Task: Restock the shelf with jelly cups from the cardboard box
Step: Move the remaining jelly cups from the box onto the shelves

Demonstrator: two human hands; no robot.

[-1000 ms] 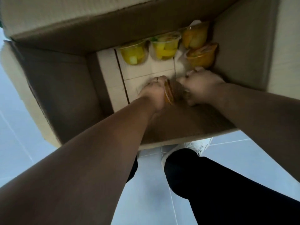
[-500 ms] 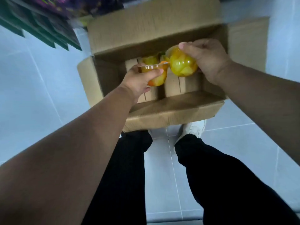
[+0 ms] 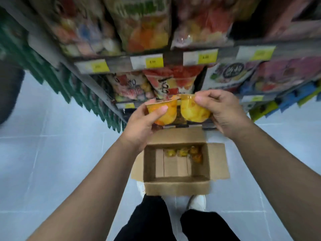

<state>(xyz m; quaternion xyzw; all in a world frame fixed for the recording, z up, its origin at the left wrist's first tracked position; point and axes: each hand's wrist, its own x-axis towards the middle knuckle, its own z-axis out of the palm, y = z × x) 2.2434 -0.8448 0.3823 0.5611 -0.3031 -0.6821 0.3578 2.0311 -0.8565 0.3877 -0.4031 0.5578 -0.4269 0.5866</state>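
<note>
1. Two clear plastic jelly cups w/ fruit inside: the orange-tinted jelly cup [image 3: 165, 113] & the yellow jelly cup [image 3: 194, 110]. Both are out of the box, held in the air side by side, rims up. Rims touch or nearly so; can't tell which.
2. L hand [image 3: 144, 122] grips the orange cup, thumb across its near wall, fingers behind. R hand [image 3: 224, 112] pinches the yellow one, thumb on the rim, other fingers curled round the far side.
3. Key relation: the cups sit btwn the hands & the shelf front. A low yellow price tag [image 3: 127, 105] shows just beyond, a bit left. Hands are approx level, neither clearly nearer the shelf. Cups are squat, no real long axis. Judgement: next move = push fwd, set down base first. The target slot is hidden behind the hands.
4. Below: open brown cardboard box [image 3: 177, 188] on the pale tiled floor [image 3: 52, 162], flaps out, w/ a few leftover cups [image 3: 184, 152] along its far wall.
5. Around: blurred colourful snack bags [image 3: 144, 23] above, upper shelf rail [image 3: 119, 65] w/ tags, green packets [image 3: 57, 79] left, white shoes [image 3: 198, 202] at the box's near edge.
6. Judgement: restock is well along, box nearly empty.
</note>
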